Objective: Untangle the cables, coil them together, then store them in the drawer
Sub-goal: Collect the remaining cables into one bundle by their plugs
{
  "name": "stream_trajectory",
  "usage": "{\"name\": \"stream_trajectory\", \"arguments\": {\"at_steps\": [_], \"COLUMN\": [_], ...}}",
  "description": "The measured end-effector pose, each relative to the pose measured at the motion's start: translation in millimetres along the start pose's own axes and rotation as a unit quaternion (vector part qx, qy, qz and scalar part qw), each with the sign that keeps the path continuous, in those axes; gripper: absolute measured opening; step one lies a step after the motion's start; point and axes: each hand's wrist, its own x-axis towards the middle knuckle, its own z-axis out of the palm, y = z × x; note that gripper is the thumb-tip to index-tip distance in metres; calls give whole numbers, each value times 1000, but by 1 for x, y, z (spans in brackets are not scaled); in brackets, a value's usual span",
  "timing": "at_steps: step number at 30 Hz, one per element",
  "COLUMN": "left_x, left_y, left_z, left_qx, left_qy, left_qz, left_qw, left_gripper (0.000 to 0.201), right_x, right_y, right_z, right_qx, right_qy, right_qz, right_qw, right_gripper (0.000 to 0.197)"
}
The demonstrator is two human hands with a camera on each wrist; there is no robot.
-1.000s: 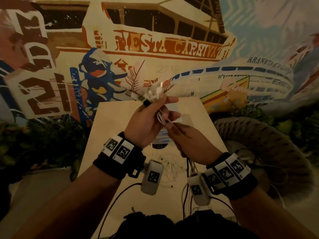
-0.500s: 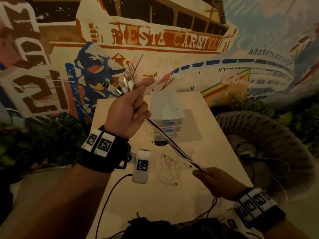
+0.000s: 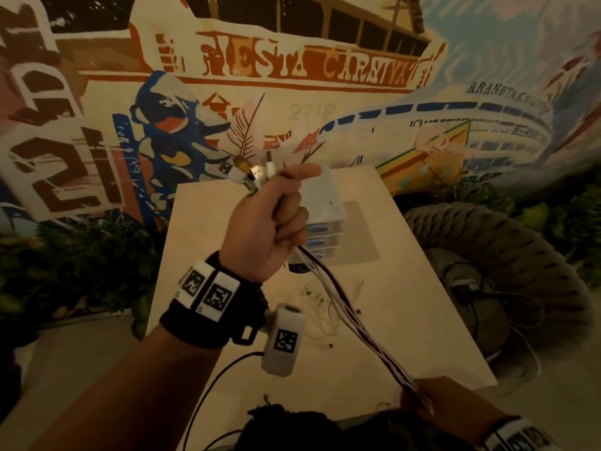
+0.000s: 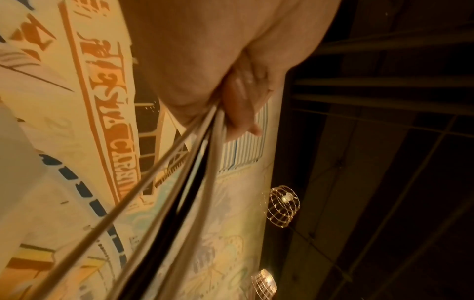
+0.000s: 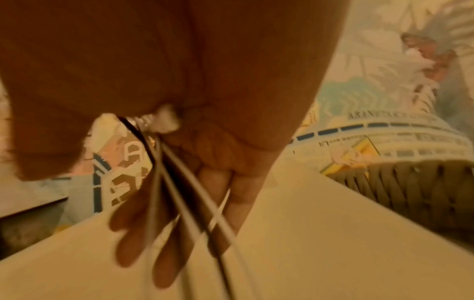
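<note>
Cables (image 3: 341, 307) stretch taut between my grips (aligning them for coiling, I'd say). Left hand (image 3: 266, 222) fists the plug ends; right hand (image 3: 432, 408) pinches lower down.

Lighting: dim, warm amber; head view bowed at edges, corners dark; wrist views noisy, motion-blurred, close skin unfocused.

We raise our left hand (image 3: 265, 222) far from us, forearm reaching up from the near left, its grip curled tight into a fist, forefinger pointing right. Our right hand (image 3: 432, 402) sits low at the near right, fingers (image 5: 133, 239) loosely bent.
</note>
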Motion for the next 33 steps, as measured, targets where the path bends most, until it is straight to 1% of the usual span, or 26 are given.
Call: {"name": "stream_trajectory", "arguments": {"at_steps": [2, 3, 5, 6, 8, 9, 10, 12, 13, 14, 15, 16, 17, 18, 19, 21, 22, 24, 27, 29, 31, 33], "left_x": [-5, -6, -8, -8, -9, -10, -11, -9, -7, -5, -4, -3, -1, 0, 2, 4, 5, 5, 5, 6, 7, 5], "left_y": [-3, -4, -7, -8, -12, -13, -15, -15, -14, -12, -9, -7, -5, -3, -2, -1, -3, -10, -14, -9, -8, -18], "left_z": [8, 13, 21, 25, 32, 36, 39, 45, 46, 44, 41, 36, 29, 20, 12, -3, -8, -13, -21, -30, -38, -40], "left_qx": [-7, -22, -66, -84, -100, -98, -95, -89, -75, -43, 11, 66, 105, 115, 100, 52, 42, 64, 118, 128, 120, 104], "left_qy": [-67, -106, -189, -222, -256, -260, -262, -258, -248, -226, -188, -144, -100, -61, -33, 1, 16, 34, 72, 100, 126, 135], "left_qz": [-22, -39, -73, -83, -90, -89, -86, -74, -63, -48, -28, -9, -1, -13, -34, -71, -79, -71, -24, -4, -20, -57], "left_qw": [997, 993, 977, 968, 957, 956, 957, 959, 964, 972, 982, 987, 989, 991, 994, 996, 996, 995, 990, 987, 984, 984], "left_gripper": [36, 34, 26, 24, 28, 31, 33, 35, 34, 33, 32, 31, 30, 30, 31, 30, 24, 4, 24, 28, 30, 34], "right_x": [-12, -20, -34, -41, -44, -40, -32, -18, -8, -1, 8, 14, 19, 24, 28, 34, 37, 42, 53, 58, 60, 57], "right_y": [-4, -11, -30, -47, -93, -119, -145, -188, -202, -212, -217, -219, -219, -216, -213, -207, -205, -198, -170, -139, -111, -94], "right_z": [-14, -25, -50, -62, -85, -92, -97, -96, -93, -89, -83, -79, -75, -73, -72, -70, -68, -63, -51, -41, -33, -25], "right_qx": [-35, -32, 1, 21, 20, 19, 34, 91, 102, 95, 80, 83, 105, 142, 168, 156, 142, 145, 156, 165, 169, 148], "right_qy": [-17, -6, 41, 74, 135, 139, 120, 39, 19, 24, 30, 14, 4, 0, 7, 21, 27, 33, 14, -6, -10, 10], "right_qz": [-31, -49, -109, -150, -255, -307, -343, -358, -355, -343, -324, -308, -299, -288, -277, -266, -259, -244, -189, -155, -136, -128], "right_qw": [999, 998, 993, 986, 957, 941, 931, 929, 929, 934, 942, 948, 948, 947, 946, 951, 955, 958, 970, 974, 976, 981], "right_gripper": [78, 86, 96, 99, 100, 96, 87, 56, 43, 35, 24, 21, 34, 44, 50, 51, 50, 48, 54, 58, 62, 61]}}
